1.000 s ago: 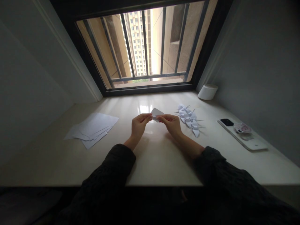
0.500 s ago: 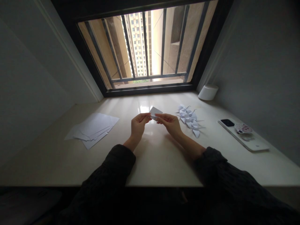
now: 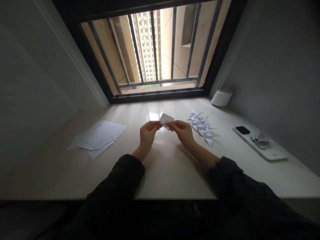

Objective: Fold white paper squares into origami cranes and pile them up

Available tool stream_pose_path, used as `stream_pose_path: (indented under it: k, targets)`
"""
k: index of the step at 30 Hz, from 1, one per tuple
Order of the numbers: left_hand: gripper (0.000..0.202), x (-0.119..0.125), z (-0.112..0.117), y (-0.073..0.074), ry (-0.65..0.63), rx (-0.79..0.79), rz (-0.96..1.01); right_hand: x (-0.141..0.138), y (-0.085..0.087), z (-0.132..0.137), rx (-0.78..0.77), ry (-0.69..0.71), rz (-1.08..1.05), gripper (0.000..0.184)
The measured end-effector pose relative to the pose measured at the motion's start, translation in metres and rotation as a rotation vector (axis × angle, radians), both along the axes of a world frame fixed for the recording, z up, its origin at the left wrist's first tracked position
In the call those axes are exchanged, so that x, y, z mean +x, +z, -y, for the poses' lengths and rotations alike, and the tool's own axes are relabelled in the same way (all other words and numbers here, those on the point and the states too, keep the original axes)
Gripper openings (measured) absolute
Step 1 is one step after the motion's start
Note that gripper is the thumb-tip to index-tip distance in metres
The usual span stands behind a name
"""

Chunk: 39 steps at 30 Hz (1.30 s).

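A small folded piece of white paper (image 3: 166, 118) is held up between both hands over the middle of the table. My left hand (image 3: 149, 131) pinches its left edge between thumb and fingers. On the opposite edge, my right hand (image 3: 182, 130) is closed in a similar pinch. The fingertips are close together and cover the lower part of the paper, so its folds there are hard to make out. Just right of my right hand lie several folded white paper cranes (image 3: 201, 127) in a cluster.
Loose white paper sheets (image 3: 101, 133) lie in a pile at the left. A white phone (image 3: 261, 144) with a grip on its back rests at the right. A white cylindrical object (image 3: 221, 97) stands in the far right corner, beside the barred window (image 3: 160, 53). The table's front edge (image 3: 175, 199) runs under my forearms.
The fingertips of my right hand have shifted slightly on the paper, and a little more of the paper shows between the hands. Both hands stay in the same place.
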State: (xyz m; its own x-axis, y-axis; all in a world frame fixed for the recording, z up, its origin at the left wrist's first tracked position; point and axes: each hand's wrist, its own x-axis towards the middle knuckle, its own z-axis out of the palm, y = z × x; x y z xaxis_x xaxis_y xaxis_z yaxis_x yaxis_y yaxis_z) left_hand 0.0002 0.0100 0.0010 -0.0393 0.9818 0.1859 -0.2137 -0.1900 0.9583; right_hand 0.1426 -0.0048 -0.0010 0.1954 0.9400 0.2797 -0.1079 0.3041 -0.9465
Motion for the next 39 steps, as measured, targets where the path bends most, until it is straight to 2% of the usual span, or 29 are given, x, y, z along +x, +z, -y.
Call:
stream_pose_path:
  k: [7,16,30,39]
  targets:
    - [0.024,0.0025,0.0013,0.0002,0.014,-0.03,0.058,-0.0008,-0.0007,-0.0001,0.006,-0.057,-0.055,0.023]
    - [0.022,0.0051,0.0039,0.0041,0.027,-0.036,0.125,-0.0015,-0.0034,-0.0019,-0.013,-0.055,-0.07,0.025]
    - [0.018,0.0056,0.0034,0.004,0.031,0.047,0.112,-0.0027,-0.0031,-0.0009,0.003,-0.023,-0.179,0.015]
    - [0.019,0.0053,0.0034,0.0026,0.035,0.068,0.094,-0.0043,0.0018,0.0024,-0.025,-0.055,-0.149,0.017]
